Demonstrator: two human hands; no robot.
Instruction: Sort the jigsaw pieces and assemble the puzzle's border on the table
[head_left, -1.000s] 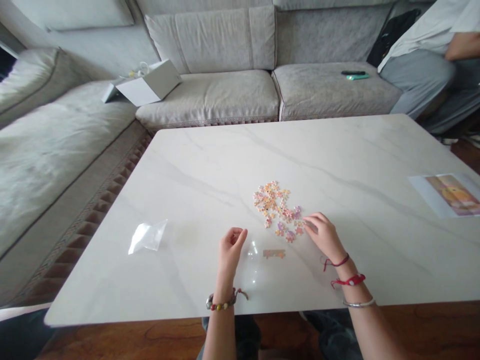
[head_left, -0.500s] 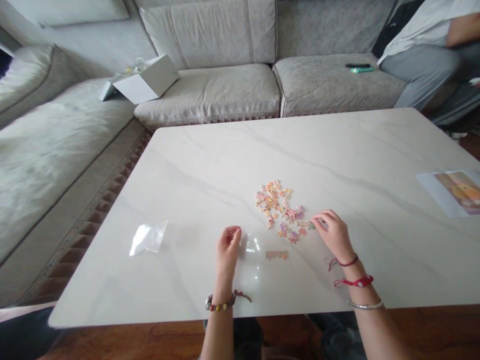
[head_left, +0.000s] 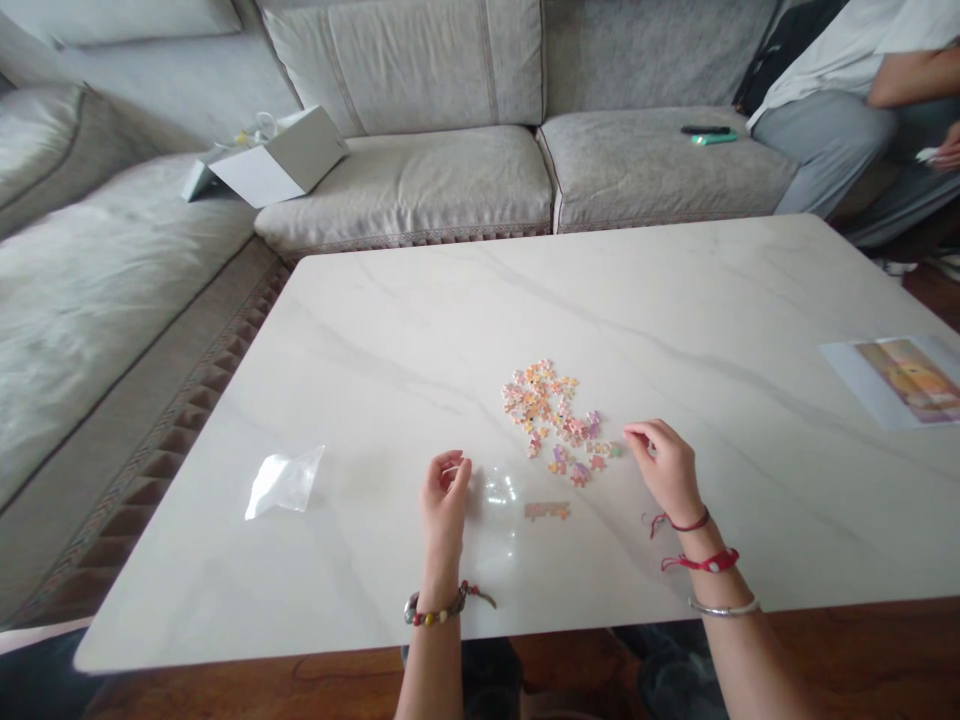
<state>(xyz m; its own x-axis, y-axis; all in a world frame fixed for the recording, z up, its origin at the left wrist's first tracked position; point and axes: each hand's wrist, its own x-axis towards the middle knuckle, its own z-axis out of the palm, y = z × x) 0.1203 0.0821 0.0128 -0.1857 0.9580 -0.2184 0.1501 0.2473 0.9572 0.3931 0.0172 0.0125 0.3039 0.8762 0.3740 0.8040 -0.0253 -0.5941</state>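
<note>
Loose jigsaw puzzle pieces in orange, pink, yellow and purple lie heaped on the white marbled table. Nearer me rests a short joined strip of puzzle pieces. My left hand hovers left of that strip, its fingers curled in towards the thumb; whatever is inside them is too unclear to name. Just right of the heap, my right hand has thumb and fingertips pinched together, close to a green-tinted piece but apart from it. Nothing can be made out in that pinch.
A clear plastic bag lies on the table at left. A printed picture sheet is at the right edge. On the grey sofa are a white box and two small devices. A person sits at far right.
My right hand has drawn slightly away from the green-tinted piece, up and to the right. The left hand keeps nearly the same pose. The whole view has shifted a little.
</note>
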